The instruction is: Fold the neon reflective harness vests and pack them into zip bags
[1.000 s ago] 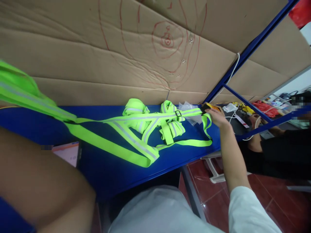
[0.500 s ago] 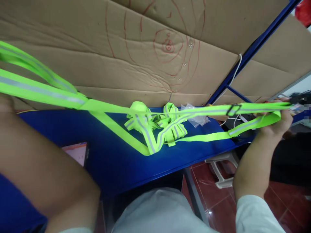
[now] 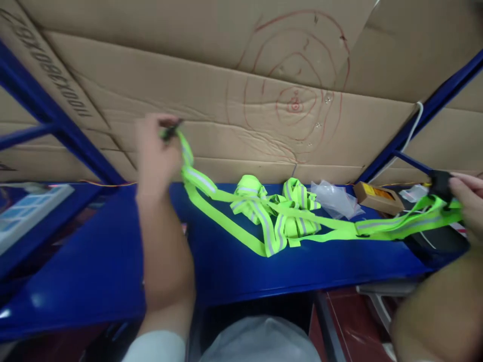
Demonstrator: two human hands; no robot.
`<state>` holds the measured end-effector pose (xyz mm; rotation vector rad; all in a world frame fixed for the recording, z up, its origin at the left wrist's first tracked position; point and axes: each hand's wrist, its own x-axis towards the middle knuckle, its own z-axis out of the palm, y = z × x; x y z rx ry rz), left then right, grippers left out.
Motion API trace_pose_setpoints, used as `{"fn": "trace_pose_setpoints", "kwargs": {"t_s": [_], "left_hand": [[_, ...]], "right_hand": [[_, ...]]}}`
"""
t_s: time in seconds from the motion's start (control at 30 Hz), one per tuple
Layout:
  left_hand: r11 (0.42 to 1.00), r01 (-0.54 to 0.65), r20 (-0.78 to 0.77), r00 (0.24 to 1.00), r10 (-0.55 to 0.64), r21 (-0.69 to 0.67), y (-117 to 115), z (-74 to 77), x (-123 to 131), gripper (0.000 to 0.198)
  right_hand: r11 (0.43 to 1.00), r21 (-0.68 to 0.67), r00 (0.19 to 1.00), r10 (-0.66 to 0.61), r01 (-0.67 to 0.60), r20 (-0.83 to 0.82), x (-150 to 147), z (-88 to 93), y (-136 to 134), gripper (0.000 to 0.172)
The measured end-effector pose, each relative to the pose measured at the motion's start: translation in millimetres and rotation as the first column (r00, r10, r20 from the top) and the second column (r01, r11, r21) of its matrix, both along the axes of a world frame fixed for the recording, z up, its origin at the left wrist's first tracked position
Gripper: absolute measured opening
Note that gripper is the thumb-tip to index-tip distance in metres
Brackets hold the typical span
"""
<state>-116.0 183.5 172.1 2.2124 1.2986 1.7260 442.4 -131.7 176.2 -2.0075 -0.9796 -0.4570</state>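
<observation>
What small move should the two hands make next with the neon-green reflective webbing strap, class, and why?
Probably draw the left hand and right hand further apart: each pinches an end of the neon-green reflective webbing strap, yet its middle lies looped on the blue table.

White sleeve [image 3: 154,349], pale grey garment [image 3: 260,342]
</observation>
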Motion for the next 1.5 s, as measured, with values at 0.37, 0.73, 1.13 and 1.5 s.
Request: {"fn": "trace_pose_setpoints", "kwargs": {"t_s": [0.37,0.73,1.13,1.5], "left_hand": [[0.946,0.309,-0.565,0.8,-0.202,0.099,-83.7,-3.7,125.7,0.069],[0.885,0.447,-0.539,0.78,-0.318,0.126,-78.5,-4.7,125.1,0.071],[0.835,0.513,-0.512,0.781,-0.357,0.201,-69.4,-7.5,115.9,0.065],[0.838,0.499,-0.553,0.771,-0.314,0.22,-70.8,-9.2,119.5,0.062]], "right_hand": [[0.503,-0.189,0.525,0.846,-0.843,-0.093,-175.2,14.8,147.2,0.04],[0.325,-0.284,0.378,0.913,-0.902,-0.155,-200.7,15.7,154.4,0.035],[0.227,-0.177,0.276,0.897,-0.958,-0.345,-205.4,4.3,173.7,0.036],[0.253,-0.144,0.287,0.908,-0.957,-0.305,-214.0,-0.8,180.2,0.034]]}}
